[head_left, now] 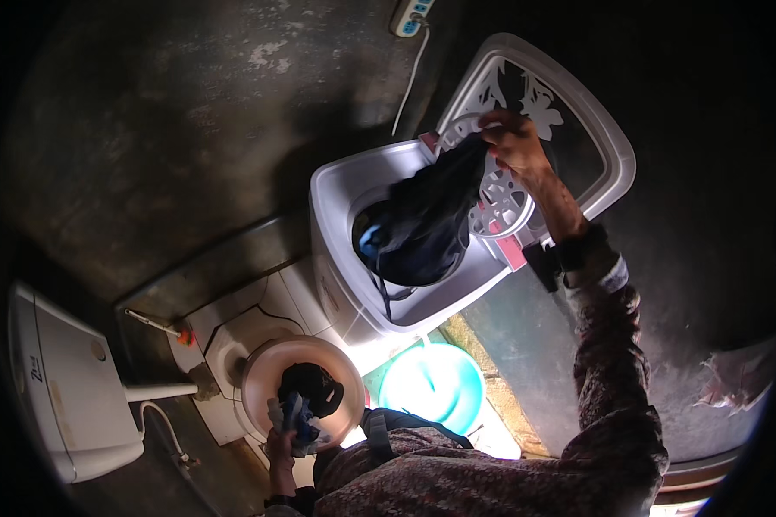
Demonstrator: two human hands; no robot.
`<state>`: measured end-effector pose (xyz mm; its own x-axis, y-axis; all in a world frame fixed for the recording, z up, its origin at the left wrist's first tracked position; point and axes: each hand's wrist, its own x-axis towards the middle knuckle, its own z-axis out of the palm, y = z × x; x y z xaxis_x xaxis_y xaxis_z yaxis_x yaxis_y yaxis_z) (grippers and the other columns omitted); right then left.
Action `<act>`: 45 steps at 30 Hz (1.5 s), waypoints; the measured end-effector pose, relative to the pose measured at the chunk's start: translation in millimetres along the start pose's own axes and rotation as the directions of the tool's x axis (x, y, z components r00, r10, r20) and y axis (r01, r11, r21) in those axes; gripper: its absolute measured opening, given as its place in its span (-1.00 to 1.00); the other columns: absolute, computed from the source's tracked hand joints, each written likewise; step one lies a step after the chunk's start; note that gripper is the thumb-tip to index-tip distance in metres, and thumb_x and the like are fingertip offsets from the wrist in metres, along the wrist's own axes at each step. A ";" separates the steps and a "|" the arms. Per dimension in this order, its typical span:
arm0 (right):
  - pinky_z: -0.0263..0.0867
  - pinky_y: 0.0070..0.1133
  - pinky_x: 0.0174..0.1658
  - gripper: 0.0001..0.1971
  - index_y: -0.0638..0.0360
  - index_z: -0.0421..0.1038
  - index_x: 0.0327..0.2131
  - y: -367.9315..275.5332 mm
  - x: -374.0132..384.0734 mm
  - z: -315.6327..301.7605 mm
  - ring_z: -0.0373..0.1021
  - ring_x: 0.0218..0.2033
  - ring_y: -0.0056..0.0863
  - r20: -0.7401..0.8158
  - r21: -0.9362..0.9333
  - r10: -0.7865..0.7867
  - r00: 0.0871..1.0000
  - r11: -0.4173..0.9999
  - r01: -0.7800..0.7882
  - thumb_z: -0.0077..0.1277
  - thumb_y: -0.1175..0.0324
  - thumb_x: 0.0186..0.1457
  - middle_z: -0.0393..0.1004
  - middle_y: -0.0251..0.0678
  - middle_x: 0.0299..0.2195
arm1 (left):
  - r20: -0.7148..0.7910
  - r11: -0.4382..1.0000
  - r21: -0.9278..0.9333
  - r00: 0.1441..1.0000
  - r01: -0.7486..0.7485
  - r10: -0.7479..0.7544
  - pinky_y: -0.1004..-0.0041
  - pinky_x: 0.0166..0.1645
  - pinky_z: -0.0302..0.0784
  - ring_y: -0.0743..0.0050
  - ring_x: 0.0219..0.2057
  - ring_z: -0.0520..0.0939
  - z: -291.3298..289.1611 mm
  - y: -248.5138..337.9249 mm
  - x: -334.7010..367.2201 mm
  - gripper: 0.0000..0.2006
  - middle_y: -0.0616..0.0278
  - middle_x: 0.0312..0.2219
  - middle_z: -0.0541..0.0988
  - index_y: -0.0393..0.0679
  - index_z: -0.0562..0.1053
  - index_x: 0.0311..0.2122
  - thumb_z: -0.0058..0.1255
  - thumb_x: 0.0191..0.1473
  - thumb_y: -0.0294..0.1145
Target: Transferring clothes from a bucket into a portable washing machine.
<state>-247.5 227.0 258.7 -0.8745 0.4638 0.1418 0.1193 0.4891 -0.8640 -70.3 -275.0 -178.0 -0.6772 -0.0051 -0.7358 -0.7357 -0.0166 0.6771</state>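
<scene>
My right hand (513,142) is closed on the upper end of a dark garment (435,202), holding it up at a slant. The garment's lower part stays inside the round drum of a small white spin dryer or washer (332,194). A bit of blue cloth (370,241) shows at the drum's left side, and a dark strap hangs over the rim. At the lower left, my left hand (281,450) grips a bunched grey-blue cloth (297,414) over a pinkish basin (259,379). Black cloth (312,384) lies in that basin.
The machine's raised lid (616,151) leans back behind my right hand, beside a perforated inner cover (500,202). A turquoise basin (470,388) stands below the machine. A white cistern (78,388) is at left; a power strip (411,17) is at the top.
</scene>
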 end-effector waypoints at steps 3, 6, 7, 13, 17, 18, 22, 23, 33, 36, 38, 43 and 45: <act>0.02 -0.74 -0.79 -0.93 0.18 0.31 -0.47 27.4 -5.2 5.1 0.13 -0.77 -0.71 -0.163 0.328 0.101 0.981 0.944 -0.043 -0.14 0.49 -0.11 0.20 -0.46 -0.73 | 0.018 1.000 0.021 1.000 -0.002 0.001 0.43 -0.32 0.35 0.38 -0.43 0.44 14.1 11.0 -8.6 -0.61 0.18 -0.44 0.42 -0.28 0.30 -0.27 -0.02 -0.37 -0.51; -0.01 -0.75 -0.83 -0.93 0.22 0.32 -0.47 23.6 12.5 14.0 0.17 -0.78 -0.68 -0.093 0.253 0.032 0.995 0.967 -0.008 -0.16 0.54 -0.10 0.28 -0.41 -0.69 | 0.058 1.000 -0.029 0.998 -0.006 0.008 0.45 -0.34 0.35 0.39 -0.45 0.43 10.2 3.7 -4.4 -0.61 0.18 -0.45 0.42 -0.29 0.30 -0.27 -0.02 -0.37 -0.51; 0.01 -0.75 -0.83 -0.94 0.23 0.32 -0.46 19.0 19.8 13.8 0.20 -0.76 -0.67 -0.184 0.343 -0.019 0.983 0.936 0.083 -0.15 0.53 -0.09 0.30 -0.41 -0.66 | 0.058 0.999 -0.031 0.998 -0.018 0.020 0.45 -0.34 0.35 0.38 -0.45 0.43 12.4 1.3 -1.1 -0.60 0.18 -0.44 0.42 -0.29 0.29 -0.27 -0.02 -0.37 -0.51; 0.22 -0.72 -0.58 -0.84 0.20 0.33 -0.33 -71.6 38.3 -32.9 0.26 -0.60 -0.64 -0.421 0.212 -0.456 0.784 0.791 0.574 -0.16 0.42 -0.04 0.36 -0.37 -0.45 | 0.044 0.996 0.071 0.998 0.051 -0.054 0.44 -0.32 0.36 0.37 -0.43 0.44 15.7 15.3 -11.2 -0.60 0.16 -0.40 0.41 -0.29 0.28 -0.26 -0.03 -0.36 -0.53; 0.21 -0.74 -0.58 -0.82 0.28 0.32 -0.34 -35.0 -8.0 -18.1 0.25 -0.62 -0.69 -0.407 0.086 -0.483 0.775 0.825 0.559 -0.24 0.43 0.01 0.35 -0.35 -0.57 | 0.058 0.998 -0.056 0.998 0.032 -0.029 0.43 -0.30 0.36 0.37 -0.41 0.45 7.8 2.5 -8.9 -0.60 0.16 -0.41 0.42 -0.29 0.28 -0.26 -0.03 -0.36 -0.53; 0.20 -0.74 -0.60 -0.81 0.30 0.32 -0.34 -4.7 -18.9 -13.8 0.26 -0.65 -0.69 -0.337 0.071 -0.505 0.795 0.828 0.556 -0.26 0.43 0.01 0.35 -0.34 -0.60 | 0.056 0.997 -0.065 0.998 0.033 -0.030 0.43 -0.30 0.36 0.37 -0.41 0.45 8.5 1.6 -9.3 -0.60 0.16 -0.41 0.42 -0.29 0.28 -0.26 -0.03 -0.36 -0.53; 0.25 -0.62 -0.70 -0.80 0.24 0.39 -0.46 112.4 -63.6 1.6 0.32 -0.76 -0.58 -0.047 -0.422 0.335 0.941 0.847 -0.323 -0.29 0.51 -0.04 0.38 -0.30 -0.68 | 0.018 0.999 0.037 0.999 0.033 -0.034 0.44 -0.30 0.36 0.36 -0.41 0.45 21.5 17.0 -17.3 -0.62 0.15 -0.41 0.41 -0.29 0.28 -0.28 -0.03 -0.37 -0.53; 0.31 -0.61 -0.61 -0.79 0.19 0.41 -0.46 136.0 -66.8 10.8 0.36 -0.73 -0.53 0.251 -0.663 0.258 0.933 0.748 -0.028 -0.28 0.49 -0.08 0.42 -0.24 -0.60 | 0.006 0.997 0.072 0.999 0.036 -0.037 0.44 -0.30 0.36 0.35 -0.42 0.45 25.6 21.8 -19.1 -0.62 0.15 -0.41 0.41 -0.29 0.28 -0.29 -0.03 -0.37 -0.53; 0.30 -0.44 -0.37 -0.83 0.09 0.41 -0.47 147.4 -49.5 77.0 0.38 -0.42 -0.26 0.417 -0.879 0.170 0.893 0.327 0.348 -0.10 0.41 -0.26 0.42 -0.20 -0.50 | -0.031 0.998 0.047 0.999 0.034 -0.033 0.42 -0.26 0.33 0.33 -0.39 0.43 14.9 6.4 -20.2 -0.59 0.13 -0.40 0.40 -0.30 0.26 -0.27 -0.02 -0.39 -0.53; 0.29 -0.45 -0.33 -0.83 0.09 0.39 -0.47 156.6 -39.5 89.7 0.37 -0.38 -0.24 0.382 -0.857 0.003 0.924 0.374 0.354 -0.09 0.36 -0.24 0.39 -0.19 -0.50 | -0.063 0.997 0.065 0.997 0.046 -0.042 0.43 -0.25 0.33 0.33 -0.38 0.43 19.7 14.1 -26.0 -0.58 0.13 -0.39 0.40 -0.31 0.27 -0.26 -0.03 -0.39 -0.53; 0.29 -0.45 -0.30 -0.83 0.10 0.39 -0.47 172.7 -35.1 98.2 0.36 -0.35 -0.24 0.391 -0.806 -0.057 0.918 0.460 0.372 -0.08 0.32 -0.23 0.37 -0.19 -0.50 | -0.092 0.993 0.097 0.994 0.065 -0.056 0.42 -0.26 0.33 0.34 -0.38 0.43 23.6 20.2 -32.0 -0.57 0.13 -0.39 0.40 -0.31 0.27 -0.26 -0.03 -0.40 -0.52; 0.23 -0.39 -0.19 -0.67 0.20 0.37 -0.39 220.7 -10.1 106.4 0.30 -0.24 -0.20 0.320 -0.816 0.337 0.885 0.574 0.076 -0.05 0.18 -0.25 0.37 -0.08 -0.34 | -0.127 0.996 -0.003 0.988 0.093 -0.093 0.42 -0.27 0.34 0.35 -0.38 0.44 22.9 11.6 -37.7 -0.59 0.14 -0.39 0.41 -0.31 0.28 -0.28 -0.03 -0.39 -0.50; 0.22 -0.38 -0.18 -0.64 0.22 0.36 -0.37 230.7 2.2 113.3 0.29 -0.22 -0.21 0.341 -0.807 0.340 0.876 0.584 0.087 -0.04 0.18 -0.26 0.36 -0.07 -0.31 | -0.130 0.995 -0.023 0.987 0.095 -0.097 0.42 -0.28 0.34 0.35 -0.39 0.44 20.1 2.1 -38.0 -0.60 0.14 -0.39 0.41 -0.31 0.29 -0.28 -0.03 -0.39 -0.50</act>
<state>-275.1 257.2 5.0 -0.8861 0.3207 -0.3346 0.3726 0.9223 -0.1027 -46.5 -254.8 -148.5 -0.5948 -0.1334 -0.7928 -0.7960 -0.0402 0.6039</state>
